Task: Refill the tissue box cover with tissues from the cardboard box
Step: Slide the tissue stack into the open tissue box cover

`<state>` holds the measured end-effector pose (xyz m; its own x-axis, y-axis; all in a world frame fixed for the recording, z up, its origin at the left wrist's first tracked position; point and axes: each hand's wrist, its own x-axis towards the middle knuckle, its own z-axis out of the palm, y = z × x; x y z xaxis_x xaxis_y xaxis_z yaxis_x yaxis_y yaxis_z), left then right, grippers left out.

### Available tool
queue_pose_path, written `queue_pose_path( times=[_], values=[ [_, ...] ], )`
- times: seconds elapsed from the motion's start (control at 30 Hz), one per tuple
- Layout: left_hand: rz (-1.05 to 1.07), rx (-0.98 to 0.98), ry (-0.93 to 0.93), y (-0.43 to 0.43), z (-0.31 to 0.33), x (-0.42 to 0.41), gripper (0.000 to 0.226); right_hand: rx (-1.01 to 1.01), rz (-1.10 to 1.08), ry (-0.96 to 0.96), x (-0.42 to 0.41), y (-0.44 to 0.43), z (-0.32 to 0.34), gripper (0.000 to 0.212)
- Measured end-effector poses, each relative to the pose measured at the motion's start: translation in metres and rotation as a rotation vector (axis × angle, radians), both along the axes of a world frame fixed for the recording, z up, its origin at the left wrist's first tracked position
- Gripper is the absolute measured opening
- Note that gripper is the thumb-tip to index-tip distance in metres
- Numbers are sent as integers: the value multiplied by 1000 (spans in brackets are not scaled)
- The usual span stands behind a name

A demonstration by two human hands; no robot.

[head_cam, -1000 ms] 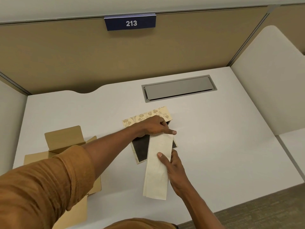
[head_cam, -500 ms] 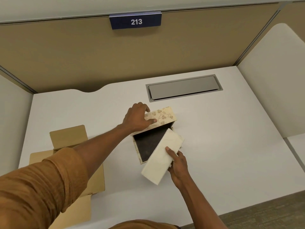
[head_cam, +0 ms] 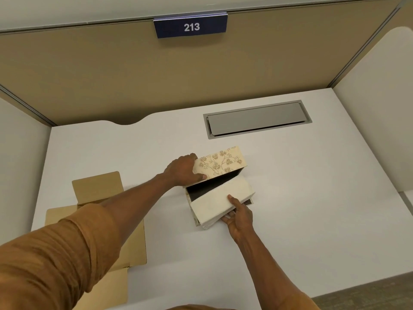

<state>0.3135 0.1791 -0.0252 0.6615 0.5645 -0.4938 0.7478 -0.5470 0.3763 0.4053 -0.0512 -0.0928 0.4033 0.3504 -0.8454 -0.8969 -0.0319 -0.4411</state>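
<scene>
Right grip clasps the tissue stack half-seated in the tissue box cover, left grip holding its flap at 11 o'clock; seating and closing remain.

We see a desk with the work set at its middle, boxed in by partitions behind and at both sides.

The tissue box cover stands near the middle of the desk, its open side toward us; the tissue stack lies across that opening, partly in the cover, its near end jutting out at the front; our left hand sits on the cover's left end; our right hand is under the stack's near right edge; the cardboard box lies well to the left, near the front edge, partly under our left sleeve; the cable hatch is set into the desk behind the cover, toward the right; the number plate hangs on the rear partition, above and behind the hatch.
</scene>
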Motion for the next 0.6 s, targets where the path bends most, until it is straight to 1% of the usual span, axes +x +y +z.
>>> queue_pose_path(
  times=[0.07,0.2,0.37,0.4,0.5,0.6],
  values=[
    [-3,3,11,-5,-1,0,78,0,-13,8,-2,0,-3,34],
    [-16,29,11,-19,-7,-4,77,18,-48,21,-5,0,-8,49],
    [43,32,-52,-33,-8,-6,72,-13,-70,-1,-1,-3,-11,51],
    [50,28,-59,-34,-7,-6,72,-23,-71,-6,0,-4,-11,50],
    [55,25,-67,-35,-4,-6,70,-37,-67,-12,3,-6,-9,37],
    [43,43,-67,-39,-1,-6,73,-40,-74,-15,4,-6,-7,35]
  ],
)
